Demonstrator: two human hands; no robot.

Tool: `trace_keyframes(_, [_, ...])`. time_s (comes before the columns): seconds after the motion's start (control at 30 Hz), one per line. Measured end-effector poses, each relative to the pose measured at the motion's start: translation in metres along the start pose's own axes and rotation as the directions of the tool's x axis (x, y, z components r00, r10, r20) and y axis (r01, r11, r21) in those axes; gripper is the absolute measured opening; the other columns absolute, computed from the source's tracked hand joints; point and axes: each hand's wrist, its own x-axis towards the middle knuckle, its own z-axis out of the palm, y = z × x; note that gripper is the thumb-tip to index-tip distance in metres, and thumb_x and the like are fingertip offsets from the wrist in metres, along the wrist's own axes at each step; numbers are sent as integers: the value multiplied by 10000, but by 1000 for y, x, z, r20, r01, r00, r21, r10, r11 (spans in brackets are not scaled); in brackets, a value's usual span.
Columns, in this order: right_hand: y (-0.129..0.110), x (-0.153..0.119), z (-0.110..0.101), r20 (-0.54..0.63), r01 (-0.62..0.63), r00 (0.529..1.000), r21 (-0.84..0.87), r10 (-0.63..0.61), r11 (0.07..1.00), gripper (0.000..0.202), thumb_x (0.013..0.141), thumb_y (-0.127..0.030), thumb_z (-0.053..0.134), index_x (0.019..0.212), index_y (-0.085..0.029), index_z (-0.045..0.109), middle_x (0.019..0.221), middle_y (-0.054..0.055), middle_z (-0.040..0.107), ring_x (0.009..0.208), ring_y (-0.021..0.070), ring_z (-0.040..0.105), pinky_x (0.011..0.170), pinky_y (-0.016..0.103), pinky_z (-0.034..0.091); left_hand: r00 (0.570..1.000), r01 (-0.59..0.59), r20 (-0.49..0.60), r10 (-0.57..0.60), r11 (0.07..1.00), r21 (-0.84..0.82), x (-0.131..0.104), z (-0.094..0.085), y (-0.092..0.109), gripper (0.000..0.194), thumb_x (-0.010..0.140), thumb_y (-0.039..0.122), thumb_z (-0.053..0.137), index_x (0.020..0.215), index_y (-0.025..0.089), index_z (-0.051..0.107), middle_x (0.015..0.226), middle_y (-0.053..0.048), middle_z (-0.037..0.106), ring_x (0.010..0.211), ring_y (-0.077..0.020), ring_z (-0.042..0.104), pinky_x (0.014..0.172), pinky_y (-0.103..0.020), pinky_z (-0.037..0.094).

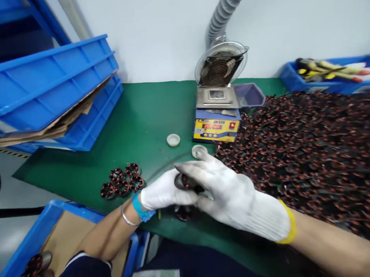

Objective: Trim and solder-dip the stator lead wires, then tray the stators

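My gloved left hand (168, 190) and gloved right hand (229, 190) meet above the green table, both closed around a dark copper-wound motor stator (186, 181). Fingers cover much of this stator, and the right hand is slightly blurred. Just below the hands, another stator (183, 214) lies partly hidden on the table. Left of my left hand stands a small group of several stators (121, 182). A small white round dish (199, 151) sits just beyond my right fingertips, with a second white dish (173, 140) farther back.
A yellow-and-blue solder pot (216, 129) stands under a grey extraction hose (226, 9). Many wound stators (317, 153) cover the right side. Stacked blue crates (49, 85) rise at left; a blue bin (54, 210) with stators is lower left. A tool tray (333, 73) sits back right.
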Motion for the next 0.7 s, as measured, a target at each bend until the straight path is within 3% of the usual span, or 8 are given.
trace_keyframes(0.1, [5,9,9,-131,95,986,-100,-107,991,263,876,-294,620,1084,-149,689,1012,124,731,1027,281,671,1010,504,507,967,-80,-241,76,997,-5,2,-1,-6,393,737,451,779,975,163,658,962,-70,694,951,-264,644,888,-365,530])
trace_keyframes(0.17, [8,12,10,-127,133,980,-153,-153,979,141,903,-292,613,936,-176,687,897,90,720,938,244,671,992,466,511,944,-91,-321,80,996,-17,3,-4,-12,402,803,526,717,992,177,653,955,-64,689,948,-258,645,874,-362,538])
trace_keyframes(0.3, [2,17,5,-93,177,974,-266,-208,948,142,929,-221,571,961,-190,706,860,62,727,919,228,661,1048,483,456,902,-130,-424,78,987,-95,5,-5,-19,396,877,610,600,951,226,667,998,-61,712,998,-271,662,858,-372,567])
trace_keyframes(0.37, [-3,20,2,-100,178,970,-322,-220,930,149,941,-223,568,940,-188,713,856,60,735,911,232,660,1060,498,434,896,-144,-440,59,976,-164,6,-2,-18,392,871,612,608,966,234,652,1053,-53,717,1022,-262,666,845,-359,574])
trace_keyframes(0.5, [-2,24,4,-58,162,979,-355,-195,921,208,943,-194,529,833,-183,706,833,63,732,830,223,653,1073,507,421,918,-76,-390,-71,934,-349,4,3,-6,478,814,675,643,1012,244,587,1068,-73,723,933,-266,699,668,-354,583])
trace_keyframes(0.6, [5,27,6,-81,3,997,-220,-21,976,228,942,-246,534,781,-187,684,782,60,716,769,210,650,982,447,490,952,-94,-300,-60,877,-472,1,-5,10,636,819,831,460,990,233,590,1076,-113,721,966,-312,703,703,-441,593])
trace_keyframes(0.7, [5,35,1,-10,-142,990,-17,142,990,249,940,-280,537,734,-210,657,734,26,692,713,182,648,831,348,535,963,-142,-271,-1,849,-508,3,-18,18,731,808,914,300,767,232,563,1003,-126,728,998,-353,695,753,-498,588])
